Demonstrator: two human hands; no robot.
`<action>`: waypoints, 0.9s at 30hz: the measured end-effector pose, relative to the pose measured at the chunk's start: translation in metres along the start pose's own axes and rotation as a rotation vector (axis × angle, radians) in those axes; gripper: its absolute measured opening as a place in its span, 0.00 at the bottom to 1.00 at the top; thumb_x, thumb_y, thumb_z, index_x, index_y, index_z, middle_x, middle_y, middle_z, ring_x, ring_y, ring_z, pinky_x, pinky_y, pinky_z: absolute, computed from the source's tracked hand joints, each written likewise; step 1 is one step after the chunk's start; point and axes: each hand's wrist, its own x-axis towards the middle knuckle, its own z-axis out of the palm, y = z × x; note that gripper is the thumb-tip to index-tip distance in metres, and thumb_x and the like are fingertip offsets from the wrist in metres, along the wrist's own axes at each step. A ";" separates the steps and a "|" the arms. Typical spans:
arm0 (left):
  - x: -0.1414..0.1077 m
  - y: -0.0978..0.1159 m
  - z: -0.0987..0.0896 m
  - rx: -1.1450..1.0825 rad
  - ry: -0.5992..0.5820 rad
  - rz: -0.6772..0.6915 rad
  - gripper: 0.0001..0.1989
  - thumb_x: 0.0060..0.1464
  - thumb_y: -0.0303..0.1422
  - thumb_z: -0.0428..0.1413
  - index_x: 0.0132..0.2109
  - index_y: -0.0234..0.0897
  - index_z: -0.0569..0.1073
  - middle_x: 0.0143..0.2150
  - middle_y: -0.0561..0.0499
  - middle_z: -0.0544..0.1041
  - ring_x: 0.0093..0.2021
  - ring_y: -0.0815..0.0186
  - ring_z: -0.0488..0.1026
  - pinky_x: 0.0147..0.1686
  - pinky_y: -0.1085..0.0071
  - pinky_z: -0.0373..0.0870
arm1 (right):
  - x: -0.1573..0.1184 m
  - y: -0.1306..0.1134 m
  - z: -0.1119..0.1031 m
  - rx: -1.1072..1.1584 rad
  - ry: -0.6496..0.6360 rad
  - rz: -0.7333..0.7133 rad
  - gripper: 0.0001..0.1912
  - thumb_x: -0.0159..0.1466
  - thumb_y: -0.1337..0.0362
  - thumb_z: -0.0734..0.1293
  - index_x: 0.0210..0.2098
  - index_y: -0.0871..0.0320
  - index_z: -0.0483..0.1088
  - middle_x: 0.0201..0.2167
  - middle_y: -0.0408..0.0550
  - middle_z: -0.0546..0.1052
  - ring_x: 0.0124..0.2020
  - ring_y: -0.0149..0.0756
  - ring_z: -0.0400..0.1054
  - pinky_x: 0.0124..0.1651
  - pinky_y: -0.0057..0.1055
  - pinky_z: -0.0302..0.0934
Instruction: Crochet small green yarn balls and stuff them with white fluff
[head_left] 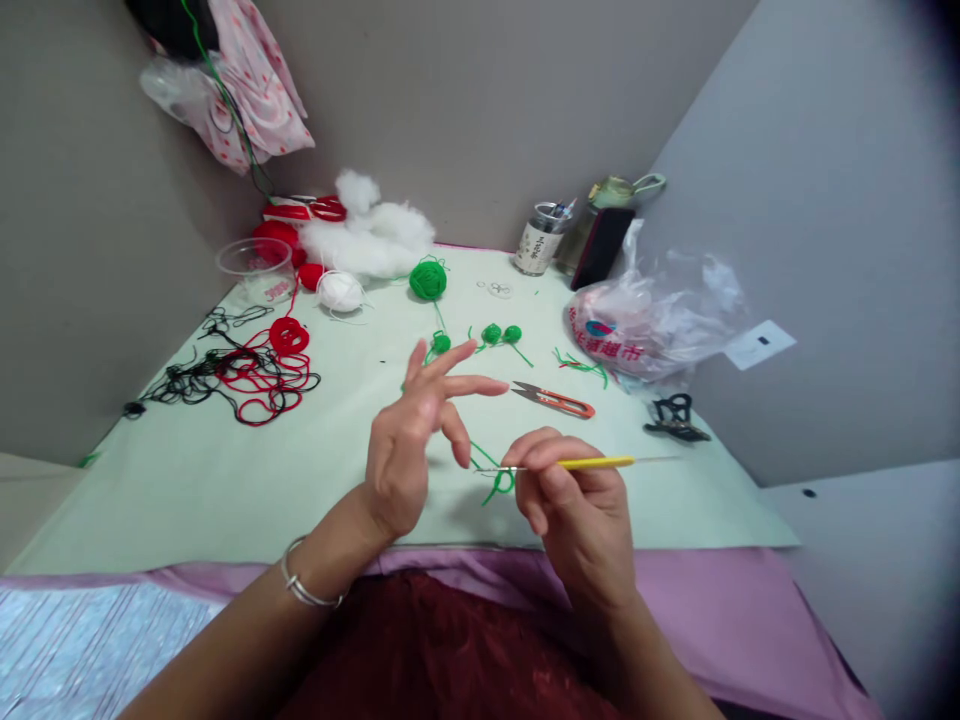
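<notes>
My right hand (574,490) pinches a thin crochet hook with a yellow handle (600,463), its metal tip pointing left. A small loop of green yarn (504,483) hangs at the hook, beside my right fingertips. To the left, my left hand (420,430) is raised with its fingers spread; a strand of green yarn runs from near its index fingertip towards the hook. Behind the hands are small green crocheted pieces (491,334) and a green yarn ball (427,280). Orange-handled snips (562,401) lie just beyond my right hand.
Tangled black yarn (191,380) and red yarn (289,337) lie at the left. White stuffing (375,240), a white yarn ball (340,291) and a clear cup (255,270) stand behind. A pen holder (537,245), phone (602,248), plastic bag (645,320) and black claw clip (676,418) are right.
</notes>
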 end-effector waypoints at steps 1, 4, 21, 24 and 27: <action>-0.007 -0.003 -0.004 0.155 -0.079 0.044 0.28 0.73 0.36 0.43 0.29 0.43 0.82 0.55 0.49 0.84 0.74 0.53 0.60 0.77 0.51 0.27 | 0.001 0.000 -0.001 -0.010 0.025 -0.022 0.08 0.72 0.65 0.68 0.41 0.51 0.82 0.39 0.45 0.81 0.18 0.18 0.60 0.20 0.24 0.51; -0.023 -0.006 -0.012 0.206 -0.174 -0.029 0.20 0.71 0.35 0.47 0.52 0.43 0.84 0.64 0.48 0.78 0.76 0.52 0.56 0.76 0.49 0.38 | 0.003 0.002 -0.001 -0.053 0.078 -0.059 0.08 0.72 0.65 0.68 0.41 0.52 0.81 0.40 0.45 0.81 0.18 0.18 0.61 0.21 0.24 0.53; -0.026 0.010 0.003 -0.393 -0.043 -0.690 0.30 0.48 0.26 0.73 0.59 0.45 0.79 0.31 0.58 0.75 0.34 0.72 0.74 0.40 0.75 0.72 | -0.001 0.008 0.002 -0.207 0.110 -0.105 0.10 0.73 0.67 0.66 0.42 0.50 0.81 0.41 0.45 0.81 0.20 0.20 0.63 0.23 0.25 0.59; -0.026 0.009 0.001 -0.384 -0.061 -0.716 0.31 0.48 0.30 0.74 0.59 0.44 0.79 0.34 0.55 0.77 0.37 0.70 0.76 0.42 0.74 0.72 | -0.001 0.007 0.002 -0.218 0.109 -0.106 0.10 0.73 0.67 0.66 0.42 0.51 0.80 0.41 0.45 0.81 0.21 0.21 0.63 0.23 0.25 0.59; -0.026 0.007 0.001 -0.395 -0.069 -0.685 0.22 0.54 0.36 0.71 0.56 0.43 0.81 0.38 0.52 0.81 0.39 0.68 0.77 0.44 0.72 0.72 | 0.000 0.005 0.003 -0.257 0.109 -0.131 0.09 0.73 0.67 0.67 0.42 0.50 0.81 0.40 0.45 0.81 0.21 0.22 0.63 0.23 0.25 0.60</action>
